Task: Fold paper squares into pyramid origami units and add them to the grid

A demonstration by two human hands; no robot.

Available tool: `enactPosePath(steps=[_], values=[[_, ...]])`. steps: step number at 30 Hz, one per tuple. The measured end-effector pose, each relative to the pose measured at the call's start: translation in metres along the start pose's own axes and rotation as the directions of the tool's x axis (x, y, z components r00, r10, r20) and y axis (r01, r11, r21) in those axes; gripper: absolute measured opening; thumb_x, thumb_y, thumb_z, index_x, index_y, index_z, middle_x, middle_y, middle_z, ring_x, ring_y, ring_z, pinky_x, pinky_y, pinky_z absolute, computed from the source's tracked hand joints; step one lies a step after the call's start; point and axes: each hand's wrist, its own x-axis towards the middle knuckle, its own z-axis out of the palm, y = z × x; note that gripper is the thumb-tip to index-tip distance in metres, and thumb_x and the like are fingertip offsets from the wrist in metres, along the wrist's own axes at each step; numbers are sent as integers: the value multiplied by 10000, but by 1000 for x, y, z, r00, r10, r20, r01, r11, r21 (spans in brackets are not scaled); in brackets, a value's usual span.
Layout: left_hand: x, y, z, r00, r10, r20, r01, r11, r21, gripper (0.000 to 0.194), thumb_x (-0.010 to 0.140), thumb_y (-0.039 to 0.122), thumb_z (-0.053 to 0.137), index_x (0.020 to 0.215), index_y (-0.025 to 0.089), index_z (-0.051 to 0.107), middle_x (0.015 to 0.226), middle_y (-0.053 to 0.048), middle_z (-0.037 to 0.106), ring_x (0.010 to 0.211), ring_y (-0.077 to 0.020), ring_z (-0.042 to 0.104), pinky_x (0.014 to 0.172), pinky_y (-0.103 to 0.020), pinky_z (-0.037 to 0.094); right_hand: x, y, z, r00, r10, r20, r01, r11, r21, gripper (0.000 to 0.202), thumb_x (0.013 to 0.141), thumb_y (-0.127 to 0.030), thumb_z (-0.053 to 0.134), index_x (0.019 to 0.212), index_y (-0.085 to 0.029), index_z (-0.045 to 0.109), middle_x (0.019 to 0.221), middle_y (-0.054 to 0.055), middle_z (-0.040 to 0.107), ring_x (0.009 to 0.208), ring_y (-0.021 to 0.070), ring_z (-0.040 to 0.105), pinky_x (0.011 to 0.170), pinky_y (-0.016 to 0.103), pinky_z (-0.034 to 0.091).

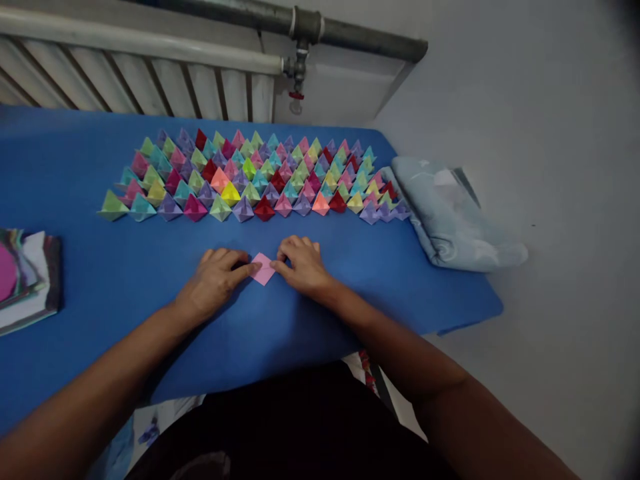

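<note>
A small pink square of folded paper [263, 272] lies on the blue table, turned so one corner points toward me. A crease runs across its middle. At its left corner, my left hand [216, 275] grips the paper with the thumb on top and the fingers curled. My right hand [303, 267] pinches the right corner in the same way. Just beyond my hands stand rows of folded paper boats [243, 208] in pink, green, blue, purple, yellow and red.
On the left edge rests a stack of coloured paper sheets [31, 277]. A folded grey-blue cloth [443, 213] lies at the right, against the wall. Behind the blue table [75, 167] are a white radiator [135, 80] and a pipe with a red valve [297, 95].
</note>
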Motion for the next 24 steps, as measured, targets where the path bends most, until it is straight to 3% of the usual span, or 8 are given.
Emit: enactPosePath(steps=[7,13,16,20,24], values=[[-25,3,-14,993,-35,114,34,999,7,434,996,166,362,1314,237,648,1261,-141,703,1089,-300,639,810,-439,474,3,-2,-5,999,37,16,-38,997,66,49,887,-255,642,868,-211,654,1039,23,664,1006,204,532,848,346,299],[-26,10,-19,987,-100,125,100,995,2,401,971,140,400,1244,222,682,1256,-143,708,1074,-300,651,801,-424,463,6,-4,-12,996,63,66,-68,994,82,13,855,-209,651,866,-207,659,1045,27,660,1030,216,533,876,366,309],[-9,15,-27,976,-122,180,123,992,7,327,951,140,447,1129,204,714,1196,-134,722,1008,-293,651,782,-413,449,7,-5,-13,995,54,78,-60,995,74,13,853,-206,647,854,-204,659,1043,31,660,1023,218,527,875,370,310],[38,15,-34,929,-120,350,164,981,-101,216,932,205,501,910,179,714,1070,-111,713,968,-272,628,849,-413,442,6,-5,-12,996,53,65,-57,996,62,30,862,-226,639,872,-206,660,1050,34,658,1019,219,521,876,373,312],[85,4,-29,850,-125,512,246,953,-176,232,832,150,535,997,156,697,1037,-92,687,1000,-235,617,872,-338,441,4,-5,-11,997,52,49,-55,997,59,38,861,-226,646,888,-205,661,1031,28,657,1008,214,526,871,367,314]])
